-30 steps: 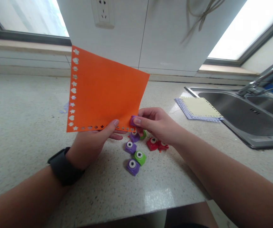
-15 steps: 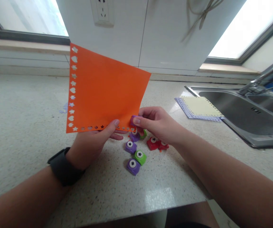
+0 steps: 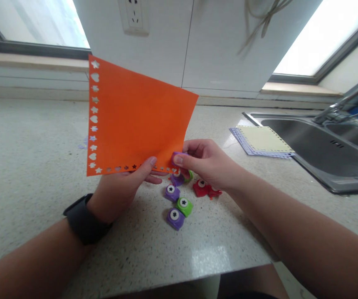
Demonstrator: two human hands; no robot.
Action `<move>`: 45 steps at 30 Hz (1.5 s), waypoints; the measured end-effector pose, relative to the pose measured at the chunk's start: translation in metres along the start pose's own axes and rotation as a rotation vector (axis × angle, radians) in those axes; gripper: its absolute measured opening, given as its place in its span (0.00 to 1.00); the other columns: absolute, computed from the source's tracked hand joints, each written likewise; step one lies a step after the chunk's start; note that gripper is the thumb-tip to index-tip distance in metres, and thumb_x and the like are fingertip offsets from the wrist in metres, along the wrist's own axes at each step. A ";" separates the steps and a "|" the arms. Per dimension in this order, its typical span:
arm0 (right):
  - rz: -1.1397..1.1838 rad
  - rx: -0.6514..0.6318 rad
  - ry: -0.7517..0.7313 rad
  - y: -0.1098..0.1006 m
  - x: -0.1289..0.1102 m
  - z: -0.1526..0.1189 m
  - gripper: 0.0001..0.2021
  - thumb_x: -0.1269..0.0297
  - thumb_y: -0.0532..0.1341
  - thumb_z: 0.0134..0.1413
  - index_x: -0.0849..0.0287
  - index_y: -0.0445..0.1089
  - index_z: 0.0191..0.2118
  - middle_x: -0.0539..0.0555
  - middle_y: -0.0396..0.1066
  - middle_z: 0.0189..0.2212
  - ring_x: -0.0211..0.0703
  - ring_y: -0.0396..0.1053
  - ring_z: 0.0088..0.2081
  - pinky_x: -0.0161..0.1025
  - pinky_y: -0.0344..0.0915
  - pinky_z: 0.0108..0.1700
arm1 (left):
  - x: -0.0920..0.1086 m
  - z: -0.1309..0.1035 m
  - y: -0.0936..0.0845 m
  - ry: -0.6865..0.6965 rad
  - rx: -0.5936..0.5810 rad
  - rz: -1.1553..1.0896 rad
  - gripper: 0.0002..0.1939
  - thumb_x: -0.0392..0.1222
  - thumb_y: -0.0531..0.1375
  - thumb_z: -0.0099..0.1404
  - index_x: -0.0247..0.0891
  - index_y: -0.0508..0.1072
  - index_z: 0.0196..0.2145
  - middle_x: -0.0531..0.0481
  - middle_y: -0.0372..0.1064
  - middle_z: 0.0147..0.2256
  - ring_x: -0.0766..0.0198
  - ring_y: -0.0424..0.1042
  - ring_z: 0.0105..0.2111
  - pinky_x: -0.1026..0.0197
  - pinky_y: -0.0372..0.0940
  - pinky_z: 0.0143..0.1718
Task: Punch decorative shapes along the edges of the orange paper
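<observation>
An orange sheet (image 3: 138, 120) is held up above the counter, with cut-out shapes along its left and bottom edges. My left hand (image 3: 132, 178) grips its bottom edge, thumb in front and fingers behind. At the lower right corner, my right hand (image 3: 200, 160) pinches a purple punch (image 3: 176, 158) against the paper's edge. Below lie more punches: a purple one (image 3: 171, 193), a green one (image 3: 184, 206), another purple one (image 3: 175, 219) and red ones (image 3: 200, 188). A purple and a green punch are partly hidden under my right hand.
Punched yellow and lilac sheets (image 3: 261, 139) lie stacked beside a steel sink (image 3: 309, 143) at the right. Small lilac scraps (image 3: 83, 144) are on the speckled counter (image 3: 35, 166), left of the orange sheet. A wall socket (image 3: 134, 16) is behind.
The orange sheet's left edge has shifted slightly to the left. The purple punch at its lower right corner has turned or moved a little in my right hand.
</observation>
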State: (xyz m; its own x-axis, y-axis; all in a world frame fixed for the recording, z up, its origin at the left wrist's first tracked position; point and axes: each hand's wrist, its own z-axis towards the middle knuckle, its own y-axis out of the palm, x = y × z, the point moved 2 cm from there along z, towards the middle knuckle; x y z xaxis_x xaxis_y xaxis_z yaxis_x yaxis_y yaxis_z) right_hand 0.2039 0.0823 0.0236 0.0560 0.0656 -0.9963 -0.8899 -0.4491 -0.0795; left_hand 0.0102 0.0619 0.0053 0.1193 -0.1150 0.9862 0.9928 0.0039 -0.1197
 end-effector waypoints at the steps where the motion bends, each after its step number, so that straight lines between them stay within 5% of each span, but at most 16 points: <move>1: -0.004 0.002 0.003 0.000 0.000 0.000 0.17 0.50 0.70 0.55 0.60 0.72 0.31 0.49 0.70 0.23 0.34 0.66 0.24 0.34 0.63 0.25 | 0.000 0.000 0.000 0.001 -0.001 -0.004 0.05 0.42 0.67 0.62 0.41 0.75 0.31 0.52 0.83 0.31 0.62 0.81 0.23 0.65 0.78 0.28; 17: 0.056 0.016 -0.001 -0.002 0.004 0.002 0.12 0.55 0.70 0.56 0.60 0.74 0.33 0.49 0.71 0.25 0.36 0.69 0.26 0.35 0.66 0.29 | 0.001 0.002 0.000 -0.008 0.000 -0.033 0.08 0.42 0.66 0.64 0.40 0.75 0.27 0.49 0.83 0.32 0.60 0.82 0.26 0.64 0.78 0.28; 25: 0.103 0.151 -0.019 -0.022 0.003 0.003 0.11 0.55 0.68 0.56 0.58 0.76 0.34 0.51 0.72 0.30 0.37 0.67 0.27 0.37 0.65 0.29 | -0.002 0.002 -0.002 -0.092 -0.031 -0.057 0.08 0.43 0.64 0.65 0.38 0.77 0.31 0.46 0.83 0.30 0.59 0.81 0.25 0.62 0.77 0.29; 32: -0.424 0.367 -0.073 -0.039 -0.002 0.004 0.15 0.51 0.65 0.59 0.59 0.76 0.38 0.54 0.75 0.30 0.43 0.70 0.32 0.42 0.67 0.37 | -0.016 0.008 -0.004 -0.089 -0.031 -0.216 0.14 0.49 0.64 0.66 0.33 0.76 0.38 0.46 0.81 0.27 0.60 0.79 0.23 0.61 0.74 0.25; 38: -0.861 0.328 0.009 -0.046 0.006 0.010 0.16 0.51 0.61 0.62 0.59 0.79 0.40 0.59 0.78 0.34 0.48 0.72 0.32 0.46 0.66 0.36 | -0.023 0.011 -0.006 -0.078 -0.079 -0.257 0.13 0.48 0.62 0.66 0.33 0.76 0.36 0.48 0.77 0.22 0.63 0.73 0.18 0.63 0.68 0.21; 45: -0.911 0.265 -0.004 -0.047 0.003 0.011 0.14 0.56 0.60 0.61 0.57 0.80 0.39 0.58 0.79 0.34 0.49 0.73 0.33 0.45 0.66 0.34 | -0.025 0.015 -0.006 -0.104 -0.110 -0.282 0.12 0.48 0.65 0.61 0.36 0.74 0.30 0.54 0.70 0.18 0.66 0.68 0.16 0.64 0.64 0.18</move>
State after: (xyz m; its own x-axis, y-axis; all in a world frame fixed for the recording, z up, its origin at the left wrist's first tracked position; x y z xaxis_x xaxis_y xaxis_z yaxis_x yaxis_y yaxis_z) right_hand 0.2408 0.1132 0.0250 0.7782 0.2945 -0.5546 -0.5788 -0.0063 -0.8155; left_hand 0.0018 0.0794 -0.0166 -0.1548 0.0064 0.9879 0.9804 -0.1221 0.1544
